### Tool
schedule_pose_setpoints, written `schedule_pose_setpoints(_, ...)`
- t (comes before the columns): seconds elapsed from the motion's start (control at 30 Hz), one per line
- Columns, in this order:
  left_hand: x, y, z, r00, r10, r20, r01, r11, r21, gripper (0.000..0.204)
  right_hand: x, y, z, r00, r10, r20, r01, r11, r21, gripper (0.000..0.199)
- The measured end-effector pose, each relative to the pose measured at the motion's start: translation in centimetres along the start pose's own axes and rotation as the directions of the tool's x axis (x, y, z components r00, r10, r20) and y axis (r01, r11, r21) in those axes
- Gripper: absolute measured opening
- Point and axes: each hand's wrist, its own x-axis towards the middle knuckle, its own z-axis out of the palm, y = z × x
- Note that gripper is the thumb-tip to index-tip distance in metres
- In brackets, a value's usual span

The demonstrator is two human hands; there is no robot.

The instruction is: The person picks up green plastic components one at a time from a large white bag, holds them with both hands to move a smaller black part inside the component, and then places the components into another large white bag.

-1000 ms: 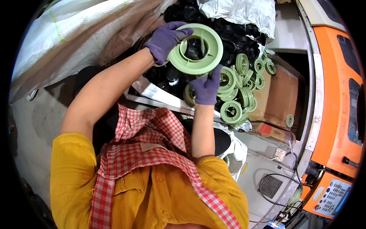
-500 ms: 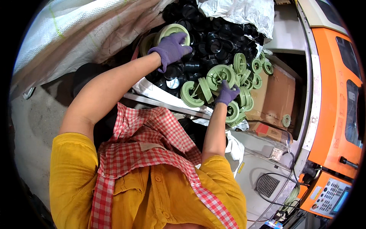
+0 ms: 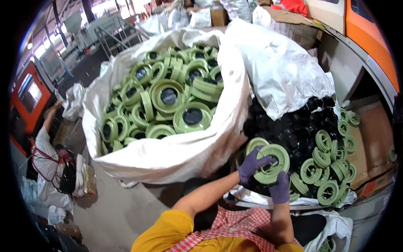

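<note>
Both purple-gloved hands are on one pale green round plastic part (image 3: 284, 156), a rimmed ring with a spoked middle, tilted in front of me. My left hand (image 3: 253, 164) grips its left side, with fingertips reaching into the middle opening. At the lower right rim, my right hand (image 3: 280, 188) is closed against the edge, thumb up; its other fingers are partly hidden. Another green round part (image 3: 255, 144) lies just behind my left hand. Under and beyond the hands is a heap of black plastic pieces (image 3: 289, 126). To the right, several loose green rings (image 3: 310, 171) lie on it.
A large white woven sack (image 3: 168, 161), full of green parts with black centres (image 3: 169, 96), stands at left. A white sheet (image 3: 281, 63) covers part of the black heap. Cardboard (image 3: 371, 134) and an orange machine (image 3: 375, 38) are at right. Another person (image 3: 46, 155) is at far left.
The view has swung up and left, bringing the full sack into sight. My right hand has left the loose green rings; both hands now meet on one green part.
</note>
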Motion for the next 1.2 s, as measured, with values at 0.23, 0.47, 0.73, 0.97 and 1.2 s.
schedule_pose_setpoints(0.23,1.4,-3.9,0.2,0.982,0.094,-0.161,-0.053,0.969,0.24,0.04,1.1,-0.6,1.7,0.976,-0.146,-0.161,0.104,0.964,-0.243,0.047)
schedule_pose_setpoints(0.47,1.5,-1.3,1.2,0.988,0.026,-0.151,-0.041,0.994,-0.1,0.034,-0.5,-2.6,-6.4,0.991,0.04,-0.126,0.012,0.921,0.39,0.038)
schedule_pose_setpoints(0.73,3.2,-5.6,-1.9,0.939,0.238,-0.249,0.111,0.475,0.873,0.098,-3.3,-7.7,-14.6,0.933,-0.061,-0.354,-0.284,-0.728,-0.624,0.082)
schedule_pose_setpoints(0.97,3.7,-5.0,-2.8,0.984,-0.052,-0.173,0.166,0.637,0.753,0.064,0.0,-7.4,-17.2,0.819,-0.568,-0.074,-0.22,-0.192,-0.957,0.049)
schedule_pose_setpoints(1.2,2.0,-4.9,1.6,0.987,-0.157,0.029,0.1,0.749,0.655,0.049,0.5,-9.0,-10.8,0.623,-0.668,-0.407,-0.022,0.505,-0.863,0.046)
